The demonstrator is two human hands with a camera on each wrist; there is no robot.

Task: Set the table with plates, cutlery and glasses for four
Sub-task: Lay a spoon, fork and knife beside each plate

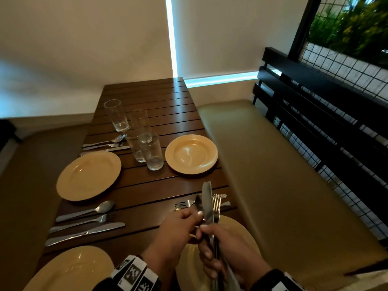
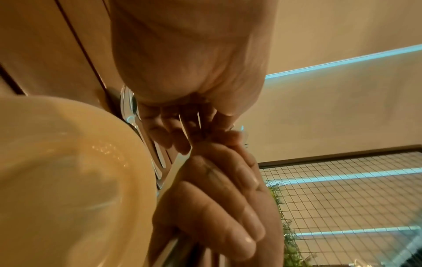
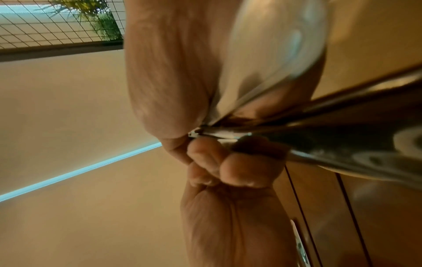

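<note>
Cutlery bundle (image 1: pixel 207 206) is standing upright at five o'clock of the table (image 1: pixel 159 97) in the head view, the right hand (image 1: pixel 228 246) wrapping its handles above a plate (image 1: pixel 241 227) while the left hand (image 1: pixel 178 227) is pinching it; four glasses (image 1: pixel 147 143) are clustering toward twelve o'clock. Left wrist view: curled fingers (image 2: pixel 228 173) are clasping handles beside a plate (image 2: pixel 68 162). Right wrist view: fingers (image 3: pixel 228 162) are closing around metal handles (image 3: pixel 342 126).
</note>
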